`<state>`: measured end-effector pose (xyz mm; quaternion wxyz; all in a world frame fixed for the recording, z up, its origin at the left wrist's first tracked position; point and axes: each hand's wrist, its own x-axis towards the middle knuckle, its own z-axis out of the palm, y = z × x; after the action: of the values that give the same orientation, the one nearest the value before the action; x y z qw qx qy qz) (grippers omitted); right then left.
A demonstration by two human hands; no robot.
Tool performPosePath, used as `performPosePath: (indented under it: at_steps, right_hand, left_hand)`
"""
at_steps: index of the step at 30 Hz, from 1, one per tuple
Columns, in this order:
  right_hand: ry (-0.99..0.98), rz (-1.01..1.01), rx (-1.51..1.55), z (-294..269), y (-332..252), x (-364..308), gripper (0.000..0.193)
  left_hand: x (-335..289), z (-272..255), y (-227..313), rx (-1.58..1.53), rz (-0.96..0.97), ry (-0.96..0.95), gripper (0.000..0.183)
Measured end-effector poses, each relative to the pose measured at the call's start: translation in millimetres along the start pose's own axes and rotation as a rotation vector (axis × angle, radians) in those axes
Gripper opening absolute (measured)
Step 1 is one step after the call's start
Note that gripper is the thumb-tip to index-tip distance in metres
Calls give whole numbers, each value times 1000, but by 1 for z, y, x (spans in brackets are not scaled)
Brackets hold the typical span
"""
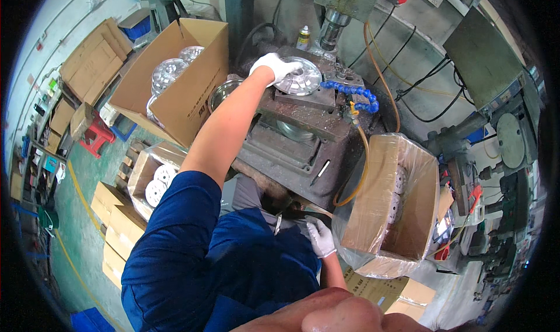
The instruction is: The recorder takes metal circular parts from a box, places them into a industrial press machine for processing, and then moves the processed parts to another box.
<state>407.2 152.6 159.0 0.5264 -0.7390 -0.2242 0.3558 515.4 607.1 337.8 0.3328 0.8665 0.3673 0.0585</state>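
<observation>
Disc [307, 83] on a machine block [306, 101], spray can [303, 39] behind, left carton [201, 90] and right carton [367, 218] either side

— Any readable text?
— I see dark print [203, 107] on the big open carton [201, 69], more on the flat carton [386, 291] lower right. Spray can [303, 38] label's too small for me.

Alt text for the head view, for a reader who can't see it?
A gloved left hand rests on a metal disc atop a machine, while the gloved right hand is lower, away from it. A box stands left, a plastic-draped box right, both holding metal parts.
</observation>
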Motion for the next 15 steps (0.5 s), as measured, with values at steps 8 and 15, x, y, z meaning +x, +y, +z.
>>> performPosePath:
  at_steps: [8, 15]
  right_hand:
    - [9, -12, -85, 2, -7, 8, 32]
    - [39, -15, -272, 10, 0, 4, 33]
  left_hand:
    - [-9, -3, 4, 11, 54, 86, 87]
    - [-5, -2, 2, 45, -5, 32, 86]
